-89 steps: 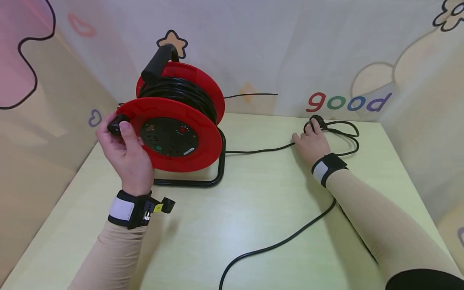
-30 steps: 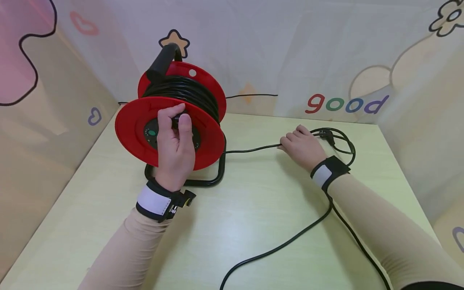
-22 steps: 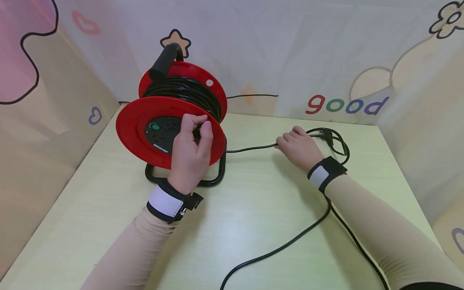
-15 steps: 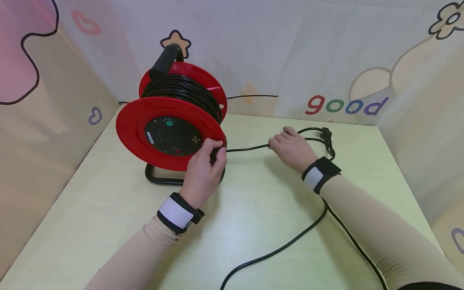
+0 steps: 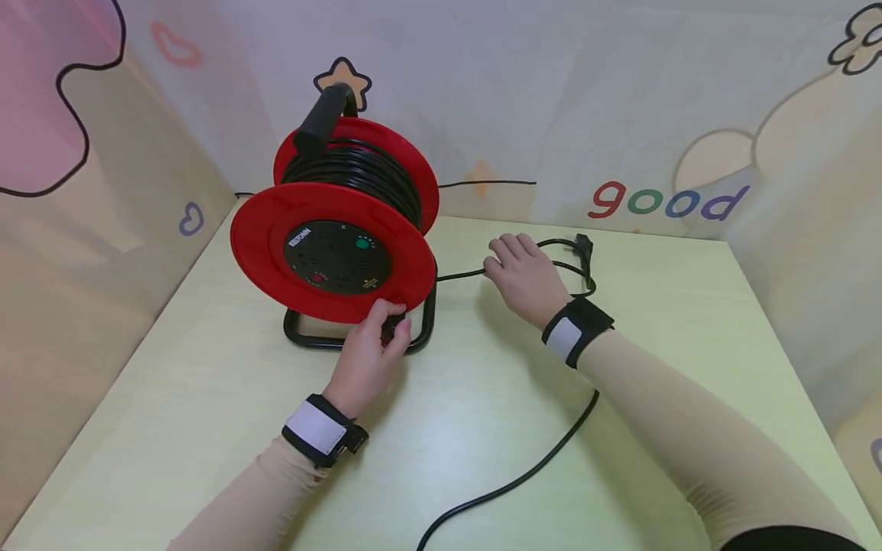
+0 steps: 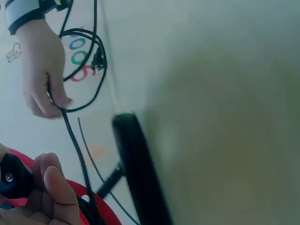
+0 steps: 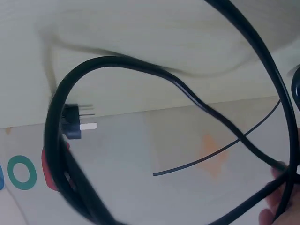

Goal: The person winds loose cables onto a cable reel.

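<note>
A cable reel with red flanges (image 5: 258, 249) and wound black cable (image 5: 358, 172) stands at the left of the table. My left hand (image 5: 365, 363) grips the black crank knob (image 6: 16, 176) at the lower right of the front flange. To the right of the reel, my right hand (image 5: 527, 279) holds the black cable (image 5: 460, 276) that runs out from the drum. Beyond that hand the cable's loose end loops round to a plug (image 7: 72, 122), whose prongs show in the right wrist view.
The reel's black tube frame (image 5: 313, 340) rests on the pale table (image 5: 207, 428), its carrying handle (image 5: 327, 115) above. A length of cable (image 5: 510, 486) curves towards the table's front. A printed cloth wall (image 5: 482, 92) closes off the back.
My left hand has carried the knob from the flange's left side over to its lower right, turning the drum. My right hand has moved left towards the reel, drawing the plug and loops along.
</note>
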Tool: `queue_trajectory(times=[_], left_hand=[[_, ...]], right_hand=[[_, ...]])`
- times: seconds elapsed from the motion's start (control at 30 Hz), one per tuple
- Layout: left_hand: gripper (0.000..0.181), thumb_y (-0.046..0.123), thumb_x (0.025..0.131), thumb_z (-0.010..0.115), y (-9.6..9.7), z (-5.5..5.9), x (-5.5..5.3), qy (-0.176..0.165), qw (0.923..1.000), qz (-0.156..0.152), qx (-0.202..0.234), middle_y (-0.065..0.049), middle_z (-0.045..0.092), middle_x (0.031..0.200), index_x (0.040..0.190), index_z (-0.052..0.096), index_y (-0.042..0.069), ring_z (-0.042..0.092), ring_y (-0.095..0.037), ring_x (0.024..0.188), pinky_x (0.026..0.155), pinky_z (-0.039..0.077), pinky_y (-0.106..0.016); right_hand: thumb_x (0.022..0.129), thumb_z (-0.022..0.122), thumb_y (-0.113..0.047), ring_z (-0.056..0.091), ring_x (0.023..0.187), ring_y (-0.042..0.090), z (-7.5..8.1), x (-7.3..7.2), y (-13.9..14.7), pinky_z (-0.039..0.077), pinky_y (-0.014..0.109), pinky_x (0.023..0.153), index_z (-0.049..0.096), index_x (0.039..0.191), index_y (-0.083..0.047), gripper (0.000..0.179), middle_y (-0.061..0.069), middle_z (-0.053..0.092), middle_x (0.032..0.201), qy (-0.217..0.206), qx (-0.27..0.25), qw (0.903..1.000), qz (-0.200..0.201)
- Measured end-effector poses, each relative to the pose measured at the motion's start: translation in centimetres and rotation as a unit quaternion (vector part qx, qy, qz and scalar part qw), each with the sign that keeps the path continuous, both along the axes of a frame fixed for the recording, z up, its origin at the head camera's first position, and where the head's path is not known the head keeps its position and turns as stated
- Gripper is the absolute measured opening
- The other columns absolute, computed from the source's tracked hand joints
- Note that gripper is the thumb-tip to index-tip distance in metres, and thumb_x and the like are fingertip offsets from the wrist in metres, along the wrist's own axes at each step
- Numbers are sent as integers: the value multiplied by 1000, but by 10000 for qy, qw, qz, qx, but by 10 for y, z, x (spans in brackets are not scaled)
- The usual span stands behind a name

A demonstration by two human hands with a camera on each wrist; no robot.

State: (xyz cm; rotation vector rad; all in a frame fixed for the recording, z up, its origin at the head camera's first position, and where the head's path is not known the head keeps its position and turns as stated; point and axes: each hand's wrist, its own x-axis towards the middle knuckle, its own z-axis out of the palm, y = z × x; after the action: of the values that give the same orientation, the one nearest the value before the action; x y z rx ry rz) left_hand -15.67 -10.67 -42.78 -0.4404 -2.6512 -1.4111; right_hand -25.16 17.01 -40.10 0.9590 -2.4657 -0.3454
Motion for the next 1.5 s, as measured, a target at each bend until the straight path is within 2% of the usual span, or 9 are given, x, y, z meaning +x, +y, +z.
queue_trajectory(times=[0.17, 0.27, 0.47, 0.63, 0.83, 1.0, 1.17, 1.4, 1.5], left_hand=[[26, 26, 95, 54, -24, -12, -1, -217, 9997, 118, -13, -3, 60, 77, 118, 49, 17, 52, -17, 66, 59, 46, -33], [25, 22, 95, 55, -37, -15, -1, -276, 9993, 231, -40, -5, 60, 80, 118, 49, 15, 51, -18, 67, 60, 45, -33], [27, 20, 95, 55, -45, -9, -2, -325, 9994, 133, -78, -8, 59, 81, 120, 49, 13, 50, -21, 64, 55, 43, -33], [29, 20, 94, 56, -55, -3, -3, -650, 9976, 196, -120, -10, 59, 96, 121, 47, 13, 53, -23, 76, 58, 46, -33], [29, 19, 94, 56, -72, 4, -5, -779, 9966, 131, -229, -13, 56, 110, 122, 47, 11, 51, -26, 88, 63, 50, -35], [29, 20, 94, 56, -76, 7, -6, -807, 9967, -30, -115, -13, 57, 108, 121, 49, 10, 53, -26, 86, 65, 52, -37], [30, 17, 95, 55, -74, 5, -5, -995, 9950, 13, 46, -13, 56, 105, 122, 46, 8, 54, -27, 84, 65, 52, -36], [32, 17, 98, 51, -73, 0, -5, -1377, 9848, -35, 1057, -22, 54, 104, 126, 41, 3, 61, -38, 81, 68, 57, -29], [34, 18, 98, 51, -73, 1, -6, -1509, 9812, -34, 1199, -23, 54, 106, 126, 39, 2, 61, -41, 83, 69, 58, -29]], right_hand=[[96, 55, -21, 44, 91, 31, 3, 0, 9, 37, 44, 90, 59, 94, -2, 20, 14, 58, 94, -72, -36, 9972, -749], [96, 56, -19, 44, 88, 31, 1, 1, 14, 37, 45, 89, 60, 97, -3, 17, 14, 61, 91, -262, -45, 9958, -876], [94, 57, -16, 47, 91, 33, 0, 1, 24, 38, 48, 92, 59, 101, -5, 12, 16, 64, 94, -395, -253, 9947, -918], [94, 58, -19, 50, 92, 34, -3, 2, 48, 36, 52, 96, 58, 98, -7, 12, 16, 64, 91, -474, -603, 9868, -1429], [93, 61, -26, 53, 92, 35, -11, 6, 74, 35, 54, 97, 60, 100, -8, 19, 18, 65, 91, -619, -578, 9780, -1904], [86, 68, -21, 52, 93, 36, -16, 10, 86, 33, 55, 98, 67, 103, -9, 21, 18, 64, 92, -670, -666, 9754, -1992], [83, 70, -19, 51, 90, 34, -22, 12, 95, 32, 54, 100, 71, 96, -9, 16, 16, 64, 88, -630, -844, 9786, -1765], [84, 70, -18, 50, 89, 33, -24, 11, 98, 31, 53, 98, 72, 90, -9, 12, 15, 66, 85, -471, -917, 9815, -1611], [83, 70, -19, 50, 89, 33, -25, 10, 100, 32, 54, 98, 72, 91, -8, 13, 15, 66, 86, -514, -874, 9807, -1674]])
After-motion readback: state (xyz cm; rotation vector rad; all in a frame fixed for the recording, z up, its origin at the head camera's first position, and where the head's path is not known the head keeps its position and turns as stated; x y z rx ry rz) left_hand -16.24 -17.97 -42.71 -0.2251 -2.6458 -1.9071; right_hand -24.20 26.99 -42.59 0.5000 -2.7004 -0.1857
